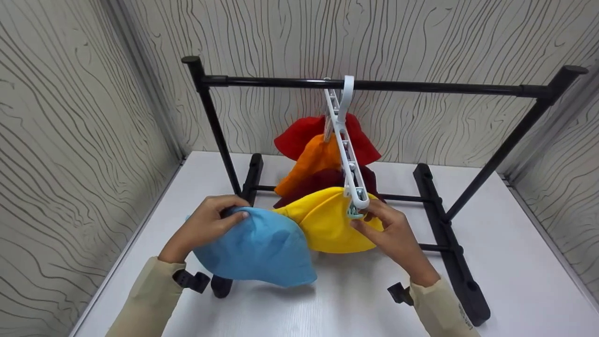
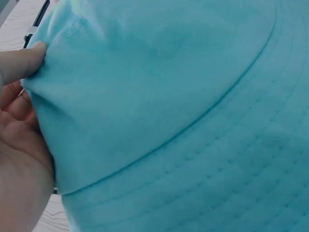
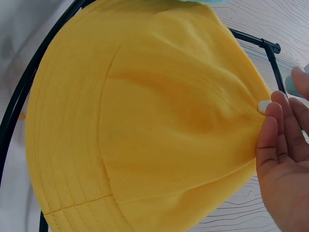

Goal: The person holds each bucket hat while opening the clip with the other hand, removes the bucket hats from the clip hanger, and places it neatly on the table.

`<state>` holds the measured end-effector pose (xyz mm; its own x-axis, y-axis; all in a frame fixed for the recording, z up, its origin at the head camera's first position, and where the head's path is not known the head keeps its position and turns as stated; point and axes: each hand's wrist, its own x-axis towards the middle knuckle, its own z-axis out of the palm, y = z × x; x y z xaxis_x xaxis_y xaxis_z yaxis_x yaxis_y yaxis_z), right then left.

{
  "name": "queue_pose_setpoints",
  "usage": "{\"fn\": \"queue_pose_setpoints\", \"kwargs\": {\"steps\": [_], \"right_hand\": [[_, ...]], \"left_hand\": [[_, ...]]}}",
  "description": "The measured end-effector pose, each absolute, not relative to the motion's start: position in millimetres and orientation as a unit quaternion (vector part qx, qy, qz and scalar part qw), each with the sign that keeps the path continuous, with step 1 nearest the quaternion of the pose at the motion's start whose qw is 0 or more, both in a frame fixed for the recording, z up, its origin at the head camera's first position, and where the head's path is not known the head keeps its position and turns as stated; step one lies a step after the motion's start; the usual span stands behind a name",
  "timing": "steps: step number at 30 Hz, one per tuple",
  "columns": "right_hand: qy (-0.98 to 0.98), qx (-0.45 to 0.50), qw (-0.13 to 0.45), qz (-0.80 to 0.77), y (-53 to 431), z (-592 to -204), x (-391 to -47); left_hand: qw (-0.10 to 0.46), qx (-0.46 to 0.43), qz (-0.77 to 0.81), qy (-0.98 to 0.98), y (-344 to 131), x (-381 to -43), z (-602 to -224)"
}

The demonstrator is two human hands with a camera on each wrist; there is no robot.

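A light blue bucket hat [image 1: 262,248] hangs from my left hand [image 1: 210,224], which pinches its crown between thumb and fingers. In the left wrist view the hat's stitched brim [image 2: 231,179] fills much of the picture. My right hand [image 1: 386,229] is at the near end of a white hanger [image 1: 348,154], its thumb and fingers about a teal clip [image 1: 354,211]. Below that end hangs a yellow bucket hat [image 1: 327,224], gathered at its crown beside my right fingertips [image 3: 273,113]. The blue hat overlaps the yellow one's left edge.
The hanger hooks over the bar [image 1: 421,87] of a black rack. Behind the yellow hat hang a dark red hat [image 1: 309,187], an orange hat [image 1: 313,159] and a red hat [image 1: 297,138]. Rack feet [image 1: 449,248] stand on the white table [image 1: 505,224]; patterned walls enclose it.
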<state>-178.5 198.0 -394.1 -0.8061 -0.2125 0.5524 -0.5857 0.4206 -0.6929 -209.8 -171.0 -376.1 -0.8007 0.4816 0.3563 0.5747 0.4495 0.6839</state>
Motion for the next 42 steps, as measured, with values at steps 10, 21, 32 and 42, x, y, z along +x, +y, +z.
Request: {"fn": "queue_pose_setpoints", "kwargs": {"steps": [10,21,32,42], "right_hand": [[-0.822,0.234,0.187,0.485,202,-400,-179],[-0.81,0.254,0.198,0.49,208,-402,-180],[-0.827,0.231,0.194,0.474,214,-404,-178],[-0.832,0.206,0.169,0.486,215,-403,-178]], "left_hand": [[0.058,-0.292,-0.408,-0.863,-184,-210,-376],[0.059,-0.254,-0.401,-0.878,-203,-211,-380],[0.077,-0.216,-0.403,-0.886,-219,-210,-380],[0.111,-0.19,-0.426,-0.878,-236,-210,-383]]}}
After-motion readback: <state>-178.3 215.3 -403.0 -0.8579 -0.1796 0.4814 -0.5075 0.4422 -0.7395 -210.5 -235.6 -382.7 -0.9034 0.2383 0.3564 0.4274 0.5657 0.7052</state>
